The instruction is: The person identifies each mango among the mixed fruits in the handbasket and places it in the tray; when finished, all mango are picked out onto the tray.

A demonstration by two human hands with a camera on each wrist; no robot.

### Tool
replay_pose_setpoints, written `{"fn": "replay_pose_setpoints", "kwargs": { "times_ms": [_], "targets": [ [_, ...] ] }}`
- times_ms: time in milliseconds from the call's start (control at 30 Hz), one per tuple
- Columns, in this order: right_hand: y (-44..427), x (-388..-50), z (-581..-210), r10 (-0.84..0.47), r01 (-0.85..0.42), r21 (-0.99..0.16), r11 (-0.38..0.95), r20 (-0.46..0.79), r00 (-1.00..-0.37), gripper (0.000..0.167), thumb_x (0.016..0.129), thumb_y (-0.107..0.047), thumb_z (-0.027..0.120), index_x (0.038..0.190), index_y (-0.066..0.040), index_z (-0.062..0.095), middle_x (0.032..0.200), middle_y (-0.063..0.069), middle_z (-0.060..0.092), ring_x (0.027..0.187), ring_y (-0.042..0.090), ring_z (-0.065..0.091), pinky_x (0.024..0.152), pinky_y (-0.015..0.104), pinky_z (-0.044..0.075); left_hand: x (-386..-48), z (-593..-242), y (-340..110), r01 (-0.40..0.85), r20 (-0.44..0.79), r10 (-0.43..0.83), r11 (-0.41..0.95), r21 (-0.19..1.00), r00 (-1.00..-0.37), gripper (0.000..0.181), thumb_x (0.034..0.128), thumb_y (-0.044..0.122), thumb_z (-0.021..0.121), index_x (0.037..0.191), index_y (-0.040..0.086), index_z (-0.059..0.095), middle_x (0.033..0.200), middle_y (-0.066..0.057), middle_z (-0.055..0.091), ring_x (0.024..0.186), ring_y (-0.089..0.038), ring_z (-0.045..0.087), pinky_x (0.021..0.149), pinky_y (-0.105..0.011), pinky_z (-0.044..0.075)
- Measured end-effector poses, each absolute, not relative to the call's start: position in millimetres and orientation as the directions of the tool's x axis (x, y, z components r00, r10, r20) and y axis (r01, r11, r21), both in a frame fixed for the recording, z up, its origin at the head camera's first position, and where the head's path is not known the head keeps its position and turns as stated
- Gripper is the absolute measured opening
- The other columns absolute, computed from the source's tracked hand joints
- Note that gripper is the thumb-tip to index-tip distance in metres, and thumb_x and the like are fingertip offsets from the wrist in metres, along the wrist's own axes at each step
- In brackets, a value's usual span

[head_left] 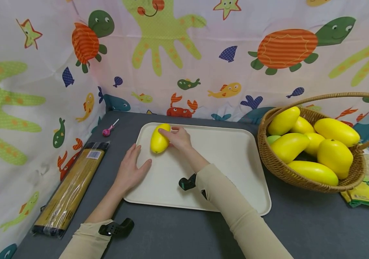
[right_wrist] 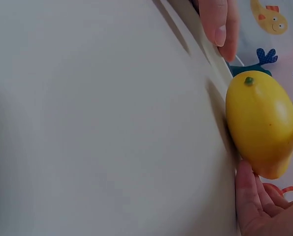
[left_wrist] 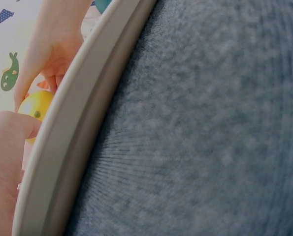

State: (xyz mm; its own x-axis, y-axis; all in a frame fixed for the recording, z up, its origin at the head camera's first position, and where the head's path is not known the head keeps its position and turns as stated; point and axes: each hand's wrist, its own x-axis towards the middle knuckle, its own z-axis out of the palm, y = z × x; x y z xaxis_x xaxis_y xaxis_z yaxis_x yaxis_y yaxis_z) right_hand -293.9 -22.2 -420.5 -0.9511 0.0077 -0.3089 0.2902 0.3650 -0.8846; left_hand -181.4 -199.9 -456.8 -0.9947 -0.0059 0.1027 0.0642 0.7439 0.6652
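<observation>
Two hands show in the head view. The right hand [head_left: 179, 139] pinches one lemon-shaped fruit [head_left: 159, 140] between thumb and fingers, at the far left corner of one white tray [head_left: 226, 154]. The left hand [head_left: 131, 172] lies at the tray's left edge, fingers stretched out, just beside the fruit but apart from it. Only this view shows these next things. Right of the tray is one brown basket [head_left: 276, 165]; I count seven yellow fruits [head_left: 335, 158] and one green fruit [head_left: 272, 139] in it, and more may be hidden. Also right of the tray is one yellow and green bag [head_left: 364, 194]. Left of the tray are one long shiny packet [head_left: 71, 187] and one little purple tool [head_left: 107, 132].

The left wrist view looks past the tray's rim, with the bumpy gray table [left_wrist: 200, 123] big beside it. The two hands and the one fruit peek over the rim; I cannot tell touching from there.

The right wrist view shows the fruit's one green stem spot up close, and a gap between it and the left fingertips above the tray's edge.
</observation>
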Motion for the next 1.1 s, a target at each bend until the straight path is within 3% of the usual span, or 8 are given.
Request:
{"fn": "replay_pose_setpoints", "kwargs": {
  "times_ms": [300,633,933,1100],
  "targets": [
    [-18,-293,-421,-0.055,0.225,-0.887,0.403,-0.269,-0.962,0.072,0.083,-0.057,0.069,0.135,-0.010,0.052,0.120,0.007,0.062,0.094,0.019,0.061,0.069,0.023,0.055,-180,-454,-199,0.059,0.101,-0.011,0.741,0.668,-0.995,0.075,0.0928,0.042,0.059,0.151,0.004,0.032,0.158,-0.017,0.020,0.141,-0.039,0.026,0.111,-0.058,0.024],
    [-12,-289,-417,-0.083,0.232,-0.876,0.423,-0.293,-0.953,0.076,0.086,-0.060,0.063,0.139,-0.008,0.050,0.129,0.010,0.057,0.090,0.019,0.061,0.074,0.022,0.054,-181,-455,-199,0.067,0.107,-0.007,0.738,0.671,-0.994,0.075,0.0927,0.042,0.059,0.151,0.003,0.032,0.158,-0.017,0.020,0.141,-0.039,0.026,0.111,-0.057,0.025],
    [-1,-285,-411,-0.084,0.251,-0.877,0.410,-0.311,-0.947,0.075,0.088,-0.060,0.062,0.141,-0.009,0.048,0.131,0.011,0.055,0.096,0.021,0.061,0.075,0.024,0.055,-183,-456,-199,0.074,0.113,-0.003,0.740,0.668,-0.994,0.075,0.0929,0.042,0.059,0.151,0.003,0.031,0.158,-0.019,0.020,0.140,-0.041,0.027,0.110,-0.058,0.026],
    [15,-274,-401,-0.121,0.222,-0.884,0.412,-0.294,-0.948,0.072,0.087,-0.061,0.061,0.139,-0.013,0.049,0.136,0.007,0.053,0.103,0.022,0.058,0.084,0.029,0.054,-182,-457,-200,0.073,0.112,-0.003,0.741,0.668,-0.994,0.076,0.0929,0.042,0.059,0.151,0.003,0.031,0.158,-0.018,0.019,0.140,-0.041,0.027,0.110,-0.059,0.026]
  ]
}}
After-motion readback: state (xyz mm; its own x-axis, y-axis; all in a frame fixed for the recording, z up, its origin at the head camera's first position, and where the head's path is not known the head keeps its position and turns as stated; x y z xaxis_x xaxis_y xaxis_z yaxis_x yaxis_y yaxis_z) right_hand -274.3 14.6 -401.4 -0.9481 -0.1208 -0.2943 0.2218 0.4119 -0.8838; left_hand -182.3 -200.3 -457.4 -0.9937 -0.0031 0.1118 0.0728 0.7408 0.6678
